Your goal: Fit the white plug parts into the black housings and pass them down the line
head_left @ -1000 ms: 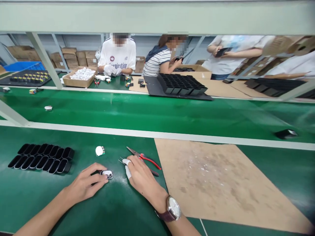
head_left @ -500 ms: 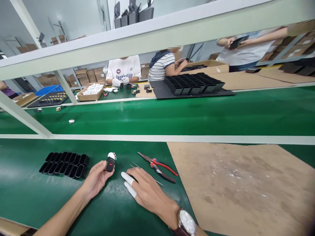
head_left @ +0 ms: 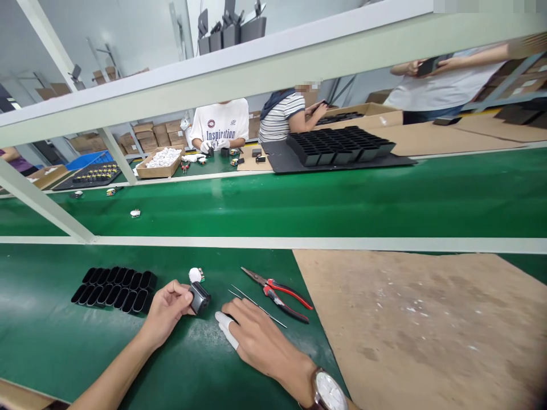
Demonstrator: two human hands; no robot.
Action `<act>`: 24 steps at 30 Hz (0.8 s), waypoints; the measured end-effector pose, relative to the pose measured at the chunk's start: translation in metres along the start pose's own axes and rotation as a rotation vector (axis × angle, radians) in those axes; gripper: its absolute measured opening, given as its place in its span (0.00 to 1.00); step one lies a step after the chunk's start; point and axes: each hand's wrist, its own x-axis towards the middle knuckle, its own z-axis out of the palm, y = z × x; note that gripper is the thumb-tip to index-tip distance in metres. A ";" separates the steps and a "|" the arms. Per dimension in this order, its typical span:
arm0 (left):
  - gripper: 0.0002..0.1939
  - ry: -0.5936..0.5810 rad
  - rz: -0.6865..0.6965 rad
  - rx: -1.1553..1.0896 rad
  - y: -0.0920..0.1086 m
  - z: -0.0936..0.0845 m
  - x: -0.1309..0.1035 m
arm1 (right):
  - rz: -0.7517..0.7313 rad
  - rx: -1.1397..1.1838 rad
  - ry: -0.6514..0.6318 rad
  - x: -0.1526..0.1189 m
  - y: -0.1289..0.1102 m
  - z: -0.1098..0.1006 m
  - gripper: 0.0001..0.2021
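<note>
Between its thumb and fingers my left hand (head_left: pixel 168 312) holds a small black case (head_left: pixel 199 298), tilted above the green mat. Just behind it lies a white round part (head_left: pixel 195 275) with a small circuit piece. My right hand (head_left: pixel 256 336) rests over the mat, fingers apart and holding nothing, with white covers on two fingers. Thin metal rods (head_left: pixel 260 307) lie beside its fingertips. Farther right are long-nose pliers (head_left: pixel 277 293) with red and black handles. Two rows of black cases (head_left: pixel 113 289) stand open side up to the left.
A brown cardboard sheet (head_left: pixel 419 319) covers the right of the table. A white rail (head_left: pixel 299 244) borders a green belt (head_left: pixel 320 205) carrying several small parts. Across it, people work beside a black tray block (head_left: pixel 337 145) and a box of white parts (head_left: pixel 162 162).
My left hand has turned the black case, so its side now shows instead of the face with the red mark. My right hand has shifted slightly, fingers still apart.
</note>
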 end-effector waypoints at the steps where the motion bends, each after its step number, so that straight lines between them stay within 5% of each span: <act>1: 0.17 -0.010 0.070 0.107 0.001 0.001 -0.001 | 0.029 -0.031 -0.023 0.000 0.003 -0.002 0.13; 7: 0.11 -0.068 0.392 0.707 0.036 0.000 0.013 | 0.227 -0.270 -0.137 -0.002 0.028 -0.011 0.10; 14: 0.10 0.038 0.455 1.307 0.086 -0.027 0.122 | 0.207 -0.360 -0.041 -0.004 0.032 0.002 0.11; 19: 0.14 0.173 0.366 1.440 0.084 -0.046 0.191 | 0.115 -0.320 0.088 -0.007 0.024 0.011 0.14; 24: 0.18 0.132 0.289 1.486 0.060 -0.053 0.209 | -0.045 -0.186 0.093 -0.013 0.009 0.020 0.16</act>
